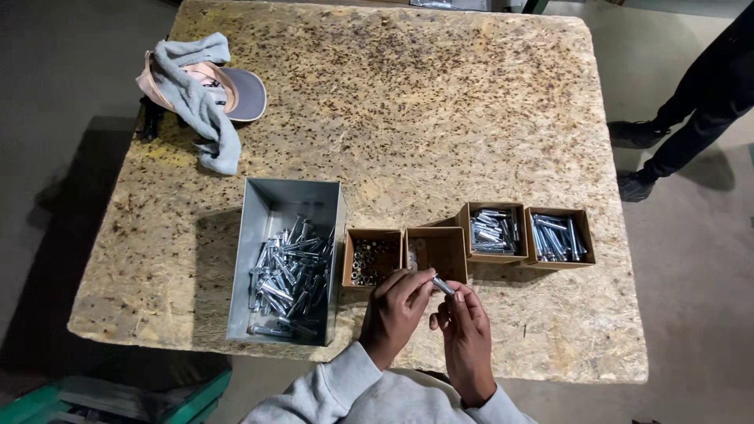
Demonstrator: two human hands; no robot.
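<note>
Now both hands meet just in front of the empty brown box [437,251], near the front edge of the tabletop [471,102]. The left hand [395,312] and the right hand [465,334] share one small shiny bolt [442,285]. Each grip is a pinch: left fingertips [425,281] press on one end, and the right fingers [458,300] press on the other end. The bolt looks hard, stiff and light, and its smooth metal could slip, so holding it by both ends seems the safest way. Left of the empty box sits a box of nuts [372,257], and left of that stands a grey metal bin [289,259] full of bolts. Right of the empty box are two more boxes [526,234] with silver parts inside. Far behind the empty box, at the back left corner, lie a cap [236,90] and a grey cloth [192,98]. Another person's legs [691,118] stand off to the right.
</note>
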